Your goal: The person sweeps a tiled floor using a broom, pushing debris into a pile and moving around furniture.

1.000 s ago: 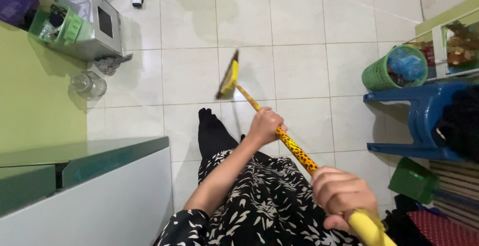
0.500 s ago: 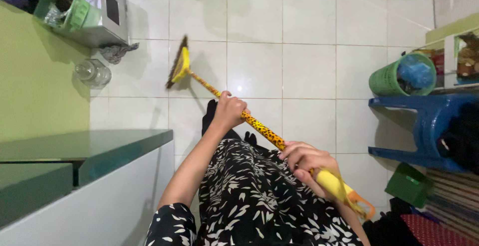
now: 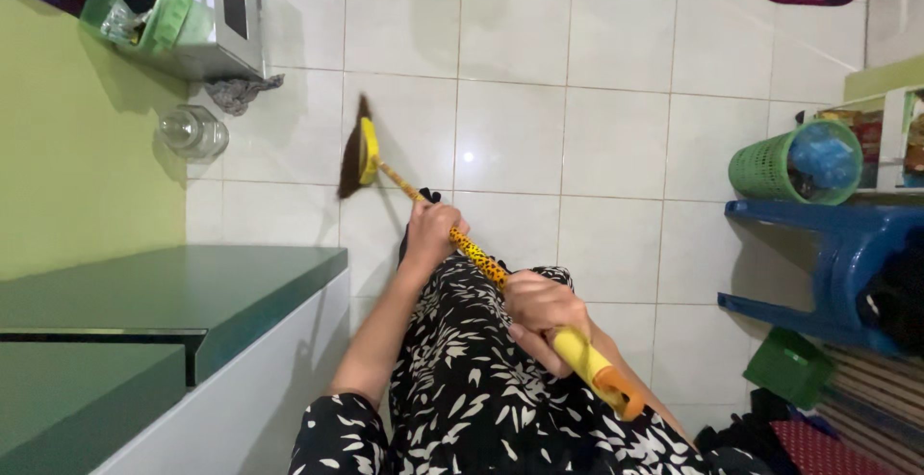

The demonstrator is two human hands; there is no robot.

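Two hands gripped one broom [image 3: 452, 234], which I took as the landmark. I saw the left hand [image 3: 431, 232] wrapped around the spotted yellow handle at mid-length, fingers pressed together about it. The right hand [image 3: 542, 318] was clenched on the plain yellow grip nearer the orange end cap. The broom's dark bristle head rested on the white tiled floor [image 3: 616, 148] at the far end of the handle. A clear glass jar [image 3: 192, 132] lay left of the bristle head; a green basket [image 3: 794, 162] sat well to the broom's right, above a blue stool [image 3: 818, 244]. A green-topped desk [image 3: 164, 287] stood left of the handle.
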